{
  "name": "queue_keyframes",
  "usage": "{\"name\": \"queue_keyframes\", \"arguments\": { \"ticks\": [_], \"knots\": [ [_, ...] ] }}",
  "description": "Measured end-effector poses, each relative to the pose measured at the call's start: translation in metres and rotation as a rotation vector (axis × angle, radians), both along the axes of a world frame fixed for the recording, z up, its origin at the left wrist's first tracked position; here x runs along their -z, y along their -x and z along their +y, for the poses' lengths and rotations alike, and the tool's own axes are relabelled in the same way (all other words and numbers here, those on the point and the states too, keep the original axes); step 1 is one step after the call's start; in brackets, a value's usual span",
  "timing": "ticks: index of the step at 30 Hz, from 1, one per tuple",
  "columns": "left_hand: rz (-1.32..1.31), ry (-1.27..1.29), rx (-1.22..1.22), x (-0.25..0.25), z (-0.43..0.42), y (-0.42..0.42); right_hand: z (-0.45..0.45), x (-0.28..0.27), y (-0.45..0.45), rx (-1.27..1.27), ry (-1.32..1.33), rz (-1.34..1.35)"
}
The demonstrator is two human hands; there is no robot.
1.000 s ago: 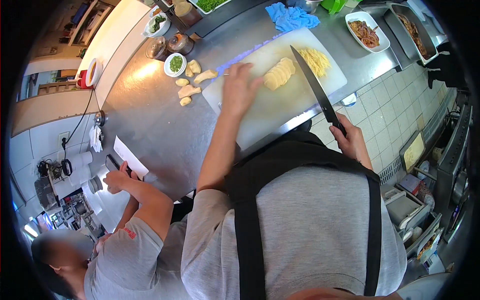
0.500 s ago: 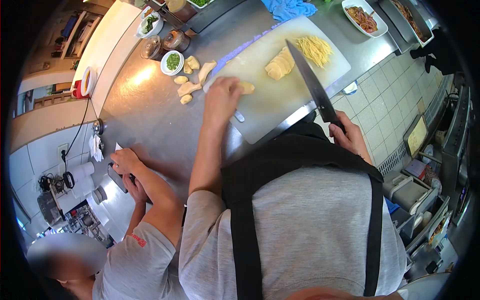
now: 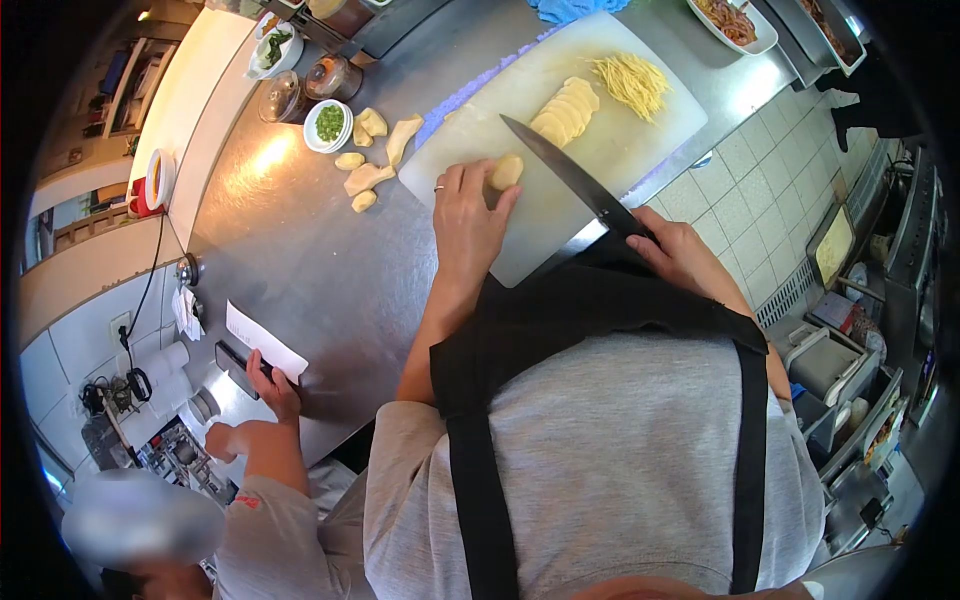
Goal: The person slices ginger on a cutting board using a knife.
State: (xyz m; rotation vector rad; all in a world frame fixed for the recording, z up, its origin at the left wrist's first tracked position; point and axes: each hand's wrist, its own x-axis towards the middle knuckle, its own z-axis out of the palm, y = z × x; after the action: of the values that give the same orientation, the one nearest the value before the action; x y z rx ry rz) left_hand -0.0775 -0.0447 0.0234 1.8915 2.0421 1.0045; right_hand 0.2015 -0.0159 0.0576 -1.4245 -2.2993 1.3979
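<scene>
My left hand (image 3: 468, 225) rests at the lower left of the white cutting board (image 3: 440, 150), fingers and thumb closed around a peeled ginger piece (image 3: 507, 172). A large kitchen knife (image 3: 567, 172) is gripped by its black handle in my right hand (image 3: 683, 252). Its blade slants over the board, the tip close to overlapping ginger slices (image 3: 566, 112). Beyond them, toward the far right corner, lies a heap of ginger strips (image 3: 633, 87). Several peeled ginger knobs (image 3: 368, 178) sit on the steel counter left of the board.
A bowl of chopped green herbs (image 3: 328, 124) and sauce jars (image 3: 333, 78) stand at the left. A blue cloth (image 3: 575, 8) lies behind the board, a white dish (image 3: 738, 25) at far right. At lower left a co-worker's hand (image 3: 275, 385) is by a paper slip (image 3: 262, 338).
My left hand has moved right and now holds the ginger piece. The knife has shifted left, toward that piece. One of the co-worker's hands has pulled back, uncovering the paper slip.
</scene>
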Motion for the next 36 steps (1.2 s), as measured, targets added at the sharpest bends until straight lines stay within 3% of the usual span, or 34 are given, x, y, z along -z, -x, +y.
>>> {"name": "queue_keyframes", "arguments": {
  "ticks": [6,13,18,27,34,36],
  "knots": [
    [-0.068,-0.094,0.082,0.009,-0.004,0.002,0.010,-0.017,0.010,0.022,0.157,-0.126],
    [-0.098,-0.103,0.131,0.013,-0.001,0.002,0.010,-0.005,0.013,-0.006,0.094,-0.024],
    [-0.051,-0.038,0.021,0.005,-0.005,-0.003,0.008,0.004,0.014,-0.006,0.075,0.012],
    [-0.056,0.000,0.123,0.002,0.006,-0.002,0.012,-0.010,0.014,-0.051,0.029,-0.125],
    [-0.012,-0.053,0.069,0.005,0.002,0.000,0.012,-0.015,0.005,-0.067,0.128,-0.048],
    [-0.102,-0.038,0.048,0.005,-0.001,-0.003,0.010,-0.009,0.000,-0.077,0.123,-0.027]
  ]
}}
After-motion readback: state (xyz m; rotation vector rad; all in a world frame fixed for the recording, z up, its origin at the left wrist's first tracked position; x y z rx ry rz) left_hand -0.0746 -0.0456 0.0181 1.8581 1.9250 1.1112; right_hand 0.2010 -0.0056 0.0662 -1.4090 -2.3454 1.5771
